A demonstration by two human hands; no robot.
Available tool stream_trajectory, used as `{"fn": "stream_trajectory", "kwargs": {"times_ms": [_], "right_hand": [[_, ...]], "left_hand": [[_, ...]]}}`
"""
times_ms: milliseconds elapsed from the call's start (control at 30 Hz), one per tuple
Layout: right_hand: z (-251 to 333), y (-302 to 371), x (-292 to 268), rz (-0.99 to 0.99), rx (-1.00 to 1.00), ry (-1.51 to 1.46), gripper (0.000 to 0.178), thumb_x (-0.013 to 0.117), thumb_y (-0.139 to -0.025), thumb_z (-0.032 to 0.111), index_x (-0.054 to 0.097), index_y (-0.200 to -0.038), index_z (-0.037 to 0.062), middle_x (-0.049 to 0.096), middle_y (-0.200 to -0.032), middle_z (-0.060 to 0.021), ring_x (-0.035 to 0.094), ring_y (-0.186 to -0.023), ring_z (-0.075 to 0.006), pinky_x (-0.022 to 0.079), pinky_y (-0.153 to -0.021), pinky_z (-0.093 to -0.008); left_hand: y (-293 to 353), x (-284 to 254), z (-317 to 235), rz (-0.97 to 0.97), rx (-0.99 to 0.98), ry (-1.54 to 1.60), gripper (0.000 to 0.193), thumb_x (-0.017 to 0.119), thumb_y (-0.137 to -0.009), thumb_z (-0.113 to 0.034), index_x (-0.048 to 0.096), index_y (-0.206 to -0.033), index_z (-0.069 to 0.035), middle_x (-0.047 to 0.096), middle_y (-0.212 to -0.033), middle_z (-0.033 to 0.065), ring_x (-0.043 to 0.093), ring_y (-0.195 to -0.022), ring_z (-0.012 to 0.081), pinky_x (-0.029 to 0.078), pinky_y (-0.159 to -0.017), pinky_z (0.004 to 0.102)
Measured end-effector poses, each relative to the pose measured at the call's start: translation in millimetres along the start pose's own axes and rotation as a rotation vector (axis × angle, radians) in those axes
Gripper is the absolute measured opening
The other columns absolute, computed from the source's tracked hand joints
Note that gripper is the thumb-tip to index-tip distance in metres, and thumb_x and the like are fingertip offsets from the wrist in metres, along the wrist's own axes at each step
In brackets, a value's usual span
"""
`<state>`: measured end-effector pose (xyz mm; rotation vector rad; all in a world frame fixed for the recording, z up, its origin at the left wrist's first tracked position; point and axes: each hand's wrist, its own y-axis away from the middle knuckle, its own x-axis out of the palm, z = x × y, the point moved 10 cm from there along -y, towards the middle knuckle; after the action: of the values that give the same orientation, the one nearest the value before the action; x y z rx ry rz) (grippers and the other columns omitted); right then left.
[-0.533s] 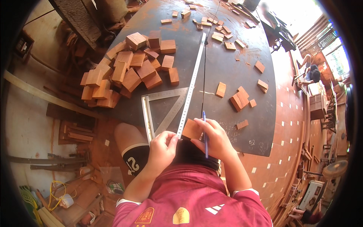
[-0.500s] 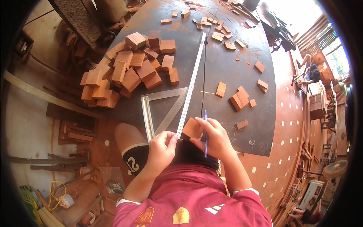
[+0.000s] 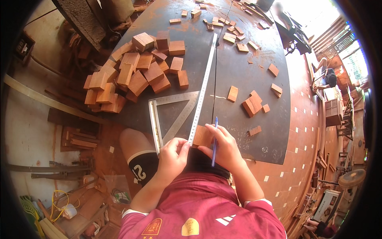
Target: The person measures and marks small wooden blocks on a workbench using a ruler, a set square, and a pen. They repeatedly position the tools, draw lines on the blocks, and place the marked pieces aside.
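1. One big dark table [image 3: 246,73] in front of me, sawdust toward the far end, chalk writing near my right hand.
2. Heaped wood blocks [image 3: 137,81], left side of the table, well apart from my hands. Nothing in the heap separates done from left.
3. Steel ruler [image 3: 202,91], long, running away from me, near end at my left fingertips. Laying it to the block looks done.
4. Metal triangle square [image 3: 155,122], left of the ruler, flat on the table, its far corner meeting the ruler.
5. Left hand [image 3: 173,157]: thumb and forefinger pinched together at the ruler's near end.
6. Right hand [image 3: 225,145]: fingers and thumb clamped on a block, pen tucked in the same grip.
7. Loose offcuts [image 3: 232,94], right half of the table, none in my hands.
8. Held block [image 3: 202,136], at the table's near edge, up against the ruler's right side. I see no line on it, so I'd call marking undone; my fingers cover part, so can't be sure.
9. Blue pen [image 3: 215,147], roughly upright in view, beside the block, not writing.
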<state>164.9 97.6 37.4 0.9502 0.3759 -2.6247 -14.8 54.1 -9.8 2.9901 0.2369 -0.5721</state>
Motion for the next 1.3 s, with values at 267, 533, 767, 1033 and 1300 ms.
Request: {"fn": "stream_trajectory", "kwargs": {"times_ms": [267,533,767,1033,1300], "right_hand": [[10,1,-23,-0.185,-0.099,0.026,0.048,0.086,-0.082,0.015,0.068,-0.125,0.0041,0.069,-0.094,-0.0144,0.067,-0.079,-0.0311,0.056,-0.072,-0.0389],[-6,-14,-5,0.086,0.118,-0.558,0.029,0.059,-0.101,0.019,0.062,-0.121,-0.0015,0.064,-0.081,-0.0085,0.062,-0.074,-0.0169,0.051,-0.071,-0.0323],[-1,-20,8,0.164,0.099,-0.487,0.013,0.070,-0.084,0.004,0.063,-0.092,-0.0030,0.069,-0.073,-0.0138,0.068,-0.065,-0.0197,0.056,-0.063,-0.0316],[1,-27,17,0.160,0.035,-0.364,0.015,0.073,-0.080,0.005,0.059,-0.079,0.0002,0.066,-0.066,-0.0136,0.066,-0.058,-0.0197,0.052,-0.056,-0.0335],[-11,-29,22,0.135,0.142,-0.401,0.022,0.075,-0.077,0.008,0.054,-0.072,0.0002,0.060,-0.062,-0.0123,0.057,-0.058,-0.0112,0.048,-0.054,-0.0316]], "left_hand": [[-1,-1,0,-0.023,0.025,-0.041,0.013,0.072,-0.098,-0.011,0.070,-0.100,0.002,0.072,-0.083,0.0093,0.068,-0.071,0.0149,0.053,-0.064,0.0306],[-2,-1,-2,-0.027,0.060,-0.036,0.013,0.072,-0.099,-0.010,0.070,-0.101,0.003,0.071,-0.081,0.0070,0.066,-0.067,0.0098,0.052,-0.061,0.0267],[-2,1,-6,-0.020,0.097,-0.050,0.014,0.072,-0.099,-0.010,0.070,-0.101,0.003,0.073,-0.087,0.0100,0.071,-0.071,0.0121,0.056,-0.064,0.0278],[-1,2,-4,0.002,0.044,-0.005,0.013,0.072,-0.096,-0.011,0.069,-0.100,0.001,0.072,-0.090,0.0163,0.073,-0.078,0.0278,0.058,-0.070,0.0376],[-2,1,-6,-0.020,0.131,-0.029,0.013,0.072,-0.098,-0.009,0.070,-0.102,0.004,0.073,-0.087,0.0108,0.072,-0.072,0.0131,0.056,-0.063,0.0274]]}}
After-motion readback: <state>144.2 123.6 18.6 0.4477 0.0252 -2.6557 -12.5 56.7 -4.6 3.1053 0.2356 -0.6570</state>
